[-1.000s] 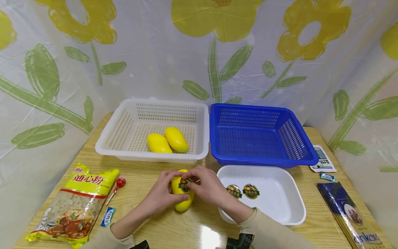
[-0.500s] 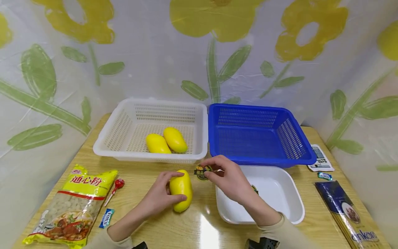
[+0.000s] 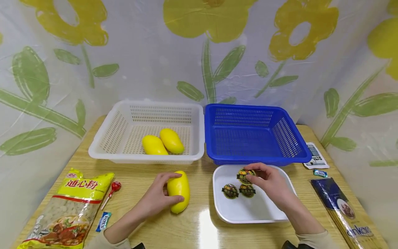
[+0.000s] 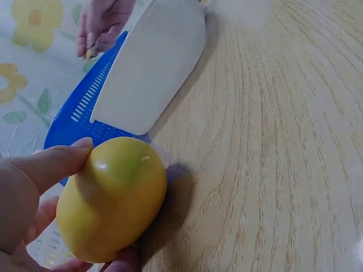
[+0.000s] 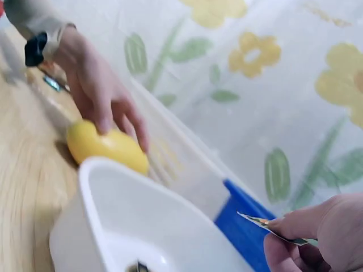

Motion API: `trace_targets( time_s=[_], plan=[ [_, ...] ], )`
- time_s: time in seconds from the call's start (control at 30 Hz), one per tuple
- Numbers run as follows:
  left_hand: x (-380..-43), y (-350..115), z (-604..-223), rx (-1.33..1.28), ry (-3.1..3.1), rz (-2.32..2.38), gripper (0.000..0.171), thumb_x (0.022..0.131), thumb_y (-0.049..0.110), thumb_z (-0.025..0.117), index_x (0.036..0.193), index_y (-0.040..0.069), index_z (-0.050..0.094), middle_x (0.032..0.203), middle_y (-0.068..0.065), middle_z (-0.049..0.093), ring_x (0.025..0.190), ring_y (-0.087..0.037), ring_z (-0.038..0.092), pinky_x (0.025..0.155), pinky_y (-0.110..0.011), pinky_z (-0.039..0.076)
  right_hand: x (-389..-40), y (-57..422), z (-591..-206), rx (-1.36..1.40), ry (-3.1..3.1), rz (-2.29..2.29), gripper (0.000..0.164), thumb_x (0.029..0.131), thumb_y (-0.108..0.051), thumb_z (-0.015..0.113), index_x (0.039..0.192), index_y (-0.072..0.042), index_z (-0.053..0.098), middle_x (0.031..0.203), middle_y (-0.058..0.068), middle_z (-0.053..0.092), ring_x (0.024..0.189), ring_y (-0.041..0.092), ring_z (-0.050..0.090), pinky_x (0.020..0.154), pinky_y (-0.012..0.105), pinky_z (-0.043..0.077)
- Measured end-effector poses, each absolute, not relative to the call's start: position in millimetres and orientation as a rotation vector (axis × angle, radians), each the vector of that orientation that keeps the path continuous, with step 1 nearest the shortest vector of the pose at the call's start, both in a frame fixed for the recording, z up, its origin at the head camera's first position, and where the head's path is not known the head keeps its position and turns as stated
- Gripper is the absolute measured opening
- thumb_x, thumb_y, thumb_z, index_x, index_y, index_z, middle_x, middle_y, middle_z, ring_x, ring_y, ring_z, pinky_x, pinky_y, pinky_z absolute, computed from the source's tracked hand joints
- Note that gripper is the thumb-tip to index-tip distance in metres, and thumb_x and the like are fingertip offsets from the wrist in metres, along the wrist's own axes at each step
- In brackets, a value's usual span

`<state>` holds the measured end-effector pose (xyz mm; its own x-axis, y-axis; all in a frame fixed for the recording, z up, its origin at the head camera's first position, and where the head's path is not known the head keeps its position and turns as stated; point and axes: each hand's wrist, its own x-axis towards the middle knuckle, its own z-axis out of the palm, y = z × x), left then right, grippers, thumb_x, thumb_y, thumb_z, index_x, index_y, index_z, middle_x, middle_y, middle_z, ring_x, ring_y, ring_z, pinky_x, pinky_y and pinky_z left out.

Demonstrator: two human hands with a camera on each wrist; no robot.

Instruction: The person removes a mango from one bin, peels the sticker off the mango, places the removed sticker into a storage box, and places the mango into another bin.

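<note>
A yellow mango [image 3: 180, 192] lies on the table, gripped by my left hand [image 3: 154, 197] with thumb and fingers on either side. The left wrist view shows the mango [image 4: 113, 198] close up, its skin greenish near the tip. My right hand [image 3: 275, 185] pinches a round dark fruit sticker [image 3: 243, 175] between thumb and fingers, above the white tray [image 3: 267, 211]. Seen edge-on in the right wrist view, the pinched sticker [image 5: 258, 220] looks thin. Two similar stickers, one on the left [image 3: 230, 191] and one on the right [image 3: 249, 192], lie in the tray.
Behind stand a white basket [image 3: 121, 160] with two mangoes [image 3: 172, 140] and a blue basket [image 3: 245, 138]. A pasta bag [image 3: 68, 211], lollipop [image 3: 115, 186] and small packet [image 3: 103, 221] lie left. A spaghetti pack [image 3: 345, 207] and small packets lie right.
My right hand has moved from the mango rightward to over the white tray, carrying the sticker away from the mango's surface. The left hand keeps its grip on the mango.
</note>
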<state>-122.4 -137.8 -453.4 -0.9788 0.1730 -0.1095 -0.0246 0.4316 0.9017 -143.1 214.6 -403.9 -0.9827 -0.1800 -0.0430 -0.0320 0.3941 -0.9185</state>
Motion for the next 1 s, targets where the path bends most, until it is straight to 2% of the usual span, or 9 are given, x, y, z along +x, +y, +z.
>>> trace_targets(
  time_s=[0.2,0.47,0.7,1.0],
  plan=[
    [-122.9,-137.8,-452.2,0.125,2.469,1.586,0.063,0.074,0.018,0.087,0.129,0.015,0.059,0.131,-0.018,0.041,0.109,-0.029,0.052,0.089,-0.038,0.051,-139.7,237.3,-412.8,-0.107,2.489,-1.677,0.034,0.09,-0.017,0.072,0.118,0.001,0.065,0.119,0.015,0.063,0.094,0.009,0.063,0.08,0.026,0.054],
    [-122.6,-138.0,-451.4,0.129,2.465,1.574,0.062,0.074,0.019,0.087,0.13,0.016,0.059,0.131,-0.018,0.041,0.11,-0.029,0.051,0.09,-0.038,0.05,-139.0,253.1,-420.6,-0.062,2.507,-1.64,0.036,0.092,-0.019,0.07,0.121,0.001,0.063,0.118,0.015,0.063,0.093,0.009,0.064,0.082,0.029,0.054],
    [-122.8,-138.3,-451.2,0.13,2.462,1.577,0.062,0.074,0.018,0.087,0.13,0.016,0.059,0.132,-0.018,0.041,0.111,-0.029,0.05,0.091,-0.038,0.05,-145.6,261.2,-423.2,-0.064,2.594,-1.495,0.034,0.092,-0.02,0.07,0.12,-0.002,0.065,0.116,0.013,0.066,0.092,0.008,0.063,0.076,0.025,0.052],
    [-123.6,-138.5,-451.4,0.13,2.447,1.579,0.062,0.074,0.017,0.086,0.13,0.016,0.059,0.133,-0.017,0.04,0.112,-0.03,0.05,0.092,-0.039,0.051,-148.3,267.1,-423.3,-0.113,2.674,-1.318,0.026,0.091,-0.017,0.071,0.113,-0.005,0.068,0.106,0.009,0.068,0.088,0.016,0.061,0.068,0.025,0.05]
  ],
)
